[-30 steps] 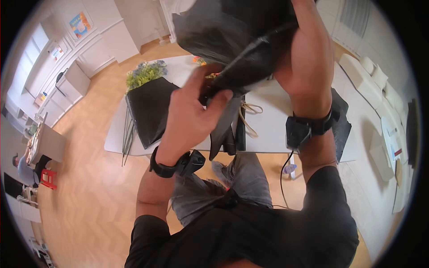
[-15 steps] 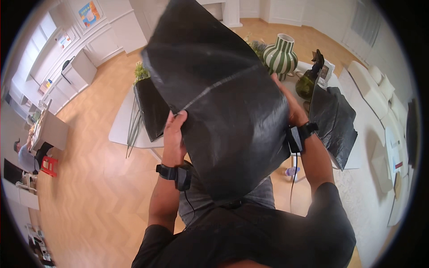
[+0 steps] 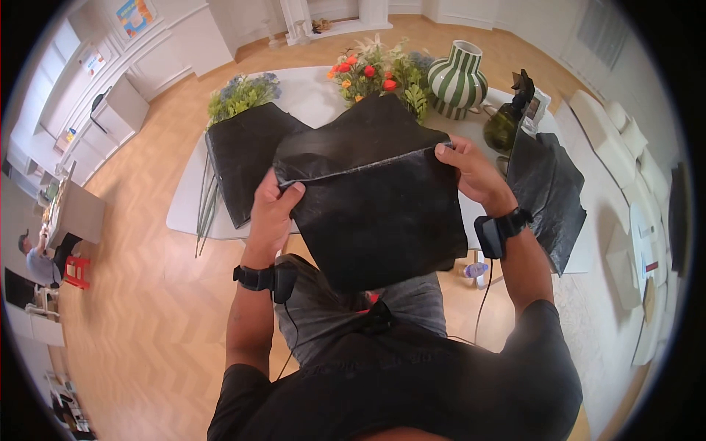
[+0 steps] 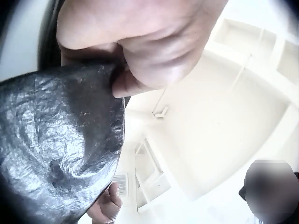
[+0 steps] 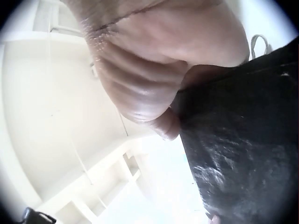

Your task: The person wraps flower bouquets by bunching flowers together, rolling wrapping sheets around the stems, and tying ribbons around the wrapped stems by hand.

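A glossy black wrapping sheet (image 3: 379, 217), folded along a pale crease, hangs between both hands over the near edge of the table and the person's lap. My left hand (image 3: 271, 213) pinches one end of the crease, thumb on top. At the other end, my right hand (image 3: 476, 170) grips the fold the same way. Up close in the left wrist view, the wrinkled sheet (image 4: 56, 135) runs in under the curled left hand (image 4: 154, 42). The right wrist view has the sheet (image 5: 243, 144) held in the right hand (image 5: 159, 56).
On the white table (image 3: 187, 195), another black sheet (image 3: 246, 158) lies left beside blue-and-green flowers (image 3: 239, 103). Behind are red and orange flowers (image 3: 368, 73) and a striped vase (image 3: 457, 81). A green glass vase (image 3: 500, 128) and more black sheet (image 3: 548, 195) stand right.
The sheet has come down from high before the camera and swung flatter, its crease now running nearly level. The left hand has moved from beneath it to the crease's left end; the right hand now holds the right end.
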Demonstrator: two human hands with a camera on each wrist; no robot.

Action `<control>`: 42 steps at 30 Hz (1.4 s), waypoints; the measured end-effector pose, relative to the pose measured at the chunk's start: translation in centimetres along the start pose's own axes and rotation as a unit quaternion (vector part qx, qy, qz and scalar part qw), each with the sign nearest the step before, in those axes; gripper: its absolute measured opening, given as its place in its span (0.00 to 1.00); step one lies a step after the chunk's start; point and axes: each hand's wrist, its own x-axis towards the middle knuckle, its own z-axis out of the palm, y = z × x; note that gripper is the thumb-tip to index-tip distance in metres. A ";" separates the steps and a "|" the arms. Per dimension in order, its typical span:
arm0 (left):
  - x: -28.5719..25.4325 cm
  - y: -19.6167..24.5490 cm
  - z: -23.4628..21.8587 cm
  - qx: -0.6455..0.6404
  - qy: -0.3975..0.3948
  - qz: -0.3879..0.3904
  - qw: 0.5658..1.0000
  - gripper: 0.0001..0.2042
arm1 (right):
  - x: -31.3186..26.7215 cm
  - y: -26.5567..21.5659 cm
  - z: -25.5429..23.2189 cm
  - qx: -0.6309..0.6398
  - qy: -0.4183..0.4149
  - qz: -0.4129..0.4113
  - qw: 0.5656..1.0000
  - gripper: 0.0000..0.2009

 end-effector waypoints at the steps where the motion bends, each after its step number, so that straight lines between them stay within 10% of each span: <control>1: 0.1 0.8 0.4 0.060 0.021 0.075 0.995 0.22 | -0.3 -0.1 0.6 0.001 0.001 -0.001 1.000 0.20; 7: -2.0 6.3 4.3 0.156 0.041 0.188 0.969 0.28 | -3.8 -2.7 6.7 -0.175 0.215 -0.325 0.904 0.32; 10: -3.9 8.7 5.5 0.426 0.052 0.155 0.890 0.28 | -6.9 -3.5 6.6 -0.304 0.230 -0.230 0.895 0.25; 14: -4.1 8.9 5.1 0.524 0.013 0.268 0.808 0.18 | -10.8 -4.4 7.1 -0.562 0.253 -0.330 0.715 0.14; 18: -3.7 9.4 6.7 0.495 -0.013 0.278 0.823 0.15 | -14.5 -6.1 7.7 -0.622 0.258 -0.422 0.607 0.09; 20: -2.4 8.8 7.5 0.494 -0.092 0.295 0.813 0.14 | -17.5 -5.9 5.4 -0.377 0.225 -0.404 0.803 0.08; 24: 1.4 6.1 12.8 0.323 -0.150 0.100 0.929 0.20 | -23.8 -9.5 1.9 -0.307 0.539 -0.239 0.747 0.08; 29: 8.8 -2.7 20.8 0.115 -0.257 -0.125 0.951 0.32 | -33.0 -12.6 -7.5 -0.262 0.703 -0.316 0.581 0.13; 41: 14.8 -15.7 34.7 0.107 -0.140 -0.159 0.971 0.09 | -40.3 -12.6 -9.4 -0.293 0.743 -0.439 0.413 0.11; 42: 15.0 -15.7 34.7 0.211 -0.145 -0.033 0.966 0.07 | -40.0 -12.2 -9.7 -0.307 0.759 -0.428 0.382 0.11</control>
